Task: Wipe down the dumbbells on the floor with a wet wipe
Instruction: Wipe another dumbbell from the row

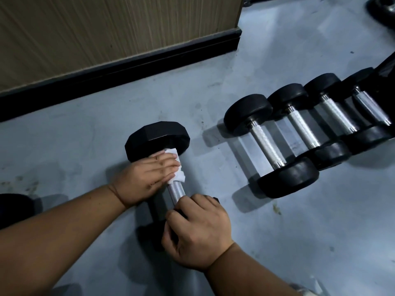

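A black hex dumbbell [157, 137] with a silver handle lies on the grey floor in front of me. My left hand [147, 178] wraps a white wet wipe [177, 169] around the far part of the handle, close to the far head. My right hand [198, 229] grips the near head of the same dumbbell, covering most of it. A short stretch of bare handle shows between my two hands.
A row of several round-headed dumbbells [271, 144] lies side by side to the right. A wooden panel with a black baseboard [119, 67] runs along the far left. Another dark weight [382, 9] sits at the top right corner, and a dark object [12, 208] at the left edge.
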Demonstrator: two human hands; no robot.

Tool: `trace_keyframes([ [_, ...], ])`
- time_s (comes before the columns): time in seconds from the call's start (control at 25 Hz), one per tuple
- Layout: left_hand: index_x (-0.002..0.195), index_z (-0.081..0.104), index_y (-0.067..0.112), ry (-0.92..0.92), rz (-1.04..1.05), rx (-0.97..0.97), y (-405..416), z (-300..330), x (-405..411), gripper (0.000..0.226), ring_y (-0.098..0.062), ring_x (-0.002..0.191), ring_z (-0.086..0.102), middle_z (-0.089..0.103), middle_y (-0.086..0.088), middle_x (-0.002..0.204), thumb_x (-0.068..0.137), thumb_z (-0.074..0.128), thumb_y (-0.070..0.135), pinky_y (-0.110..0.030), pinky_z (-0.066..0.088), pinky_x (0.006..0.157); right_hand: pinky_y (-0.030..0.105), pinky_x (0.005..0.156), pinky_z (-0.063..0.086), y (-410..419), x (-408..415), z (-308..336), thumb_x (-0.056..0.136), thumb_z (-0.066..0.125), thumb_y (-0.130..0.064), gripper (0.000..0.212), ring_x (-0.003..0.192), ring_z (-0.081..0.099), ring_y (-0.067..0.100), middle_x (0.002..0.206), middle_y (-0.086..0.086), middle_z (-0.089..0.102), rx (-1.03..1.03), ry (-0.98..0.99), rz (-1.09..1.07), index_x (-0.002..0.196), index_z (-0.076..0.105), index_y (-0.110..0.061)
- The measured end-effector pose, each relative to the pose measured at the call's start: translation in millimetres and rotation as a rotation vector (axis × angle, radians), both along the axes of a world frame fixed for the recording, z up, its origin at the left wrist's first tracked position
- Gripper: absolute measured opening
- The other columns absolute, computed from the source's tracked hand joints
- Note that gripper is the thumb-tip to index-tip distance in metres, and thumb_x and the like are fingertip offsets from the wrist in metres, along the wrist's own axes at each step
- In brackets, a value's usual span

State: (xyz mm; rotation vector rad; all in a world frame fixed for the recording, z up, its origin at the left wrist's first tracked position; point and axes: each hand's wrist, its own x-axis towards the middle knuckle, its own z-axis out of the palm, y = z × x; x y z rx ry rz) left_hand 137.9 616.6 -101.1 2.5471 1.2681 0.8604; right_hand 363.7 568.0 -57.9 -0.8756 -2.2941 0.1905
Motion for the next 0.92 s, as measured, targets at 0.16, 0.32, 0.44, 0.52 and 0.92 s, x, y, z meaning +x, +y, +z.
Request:
trace_keyframes([
  [0.16, 0.126, 0.068, -0.005, -0.011, -0.109, -0.052, -40, -12, 29, 0.039, -0.027, 0.136, 0.056, 0.065, -0.013, 0.137, 0.111, 0.040, 0.017, -0.046, 0.032, 0.124, 0.041, 0.059, 0.044, -2, 0, 1, 0.093, 0.058, -0.031, 0.026, 0.064, 0.049, 0.030, 0.074, 0.005, 0.056, -0.013, 0.003, 0.006, 0.071, 0.060, -0.017],
  [0.32, 0.117, 0.073, -0.003, 0.061, -0.123, 0.025, -6, -3, 0, 0.038, -0.029, 0.130, 0.062, 0.069, -0.014, 0.130, 0.109, 0.043, 0.017, -0.056, 0.044, 0.112, 0.040, 0.059, 0.043, 1, 0, 0, 0.092, 0.058, -0.029, 0.026, 0.063, 0.047, 0.030, 0.073, 0.005, 0.055, -0.011, 0.000, 0.002, 0.070, 0.059, -0.016],
  [0.44, 0.120, 0.071, -0.006, 0.041, 0.021, 0.065, -11, -9, 6, 0.034, -0.032, 0.131, 0.060, 0.069, -0.017, 0.129, 0.107, 0.046, 0.012, -0.059, 0.044, 0.111, 0.040, 0.059, 0.043, -1, 0, 1, 0.093, 0.057, -0.030, 0.026, 0.063, 0.047, 0.029, 0.074, 0.005, 0.056, -0.022, 0.005, 0.015, 0.071, 0.060, -0.016],
  [0.52, 0.124, 0.069, -0.005, 0.025, -0.122, 0.036, -37, -13, 27, 0.039, -0.029, 0.136, 0.057, 0.067, -0.016, 0.133, 0.110, 0.039, 0.015, -0.054, 0.037, 0.119, 0.039, 0.061, 0.044, -1, 0, 2, 0.093, 0.056, -0.030, 0.027, 0.065, 0.050, 0.029, 0.075, 0.005, 0.058, -0.026, 0.002, 0.022, 0.072, 0.062, -0.015],
  [0.92, 0.124, 0.071, -0.004, -0.016, -0.045, 0.024, -40, -11, 29, 0.038, -0.030, 0.134, 0.058, 0.068, -0.016, 0.131, 0.110, 0.041, 0.015, -0.054, 0.037, 0.119, 0.039, 0.061, 0.043, -1, 0, 5, 0.094, 0.056, -0.029, 0.026, 0.064, 0.049, 0.029, 0.076, 0.005, 0.059, -0.038, -0.011, 0.021, 0.072, 0.063, -0.016],
])
